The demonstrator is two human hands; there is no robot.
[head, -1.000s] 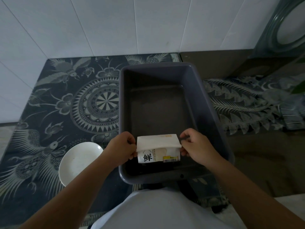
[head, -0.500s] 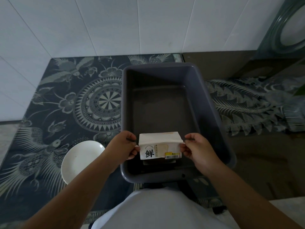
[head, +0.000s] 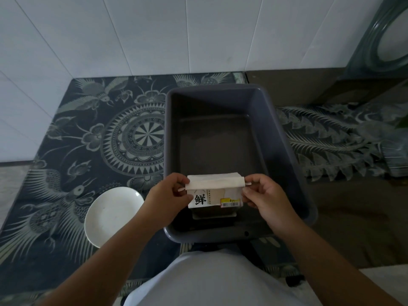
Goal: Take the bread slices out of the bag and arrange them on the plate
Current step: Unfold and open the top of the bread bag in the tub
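A white bread bag (head: 215,191) with a black character and a yellow price sticker is held just above the near end of a grey plastic bin (head: 287,151). My left hand (head: 170,193) pinches the left end of the bag's folded top and my right hand (head: 262,193) pinches the right end. Thin white tie ends stick out at both sides of the fold. The bread slices inside are hidden by the bag. An empty white plate (head: 112,215) lies on the patterned mat to the left of the bin.
The dark mat (head: 77,140) with bird and mandala patterns covers the counter. A white tiled wall (head: 154,34) runs along the back. A round greenish object (head: 388,40) stands at the back right. My white shirt fills the bottom of the view.
The bag has been lifted slightly off the bin floor. Both hands have shifted from gripping its sides to pinching the ends of the folded top.
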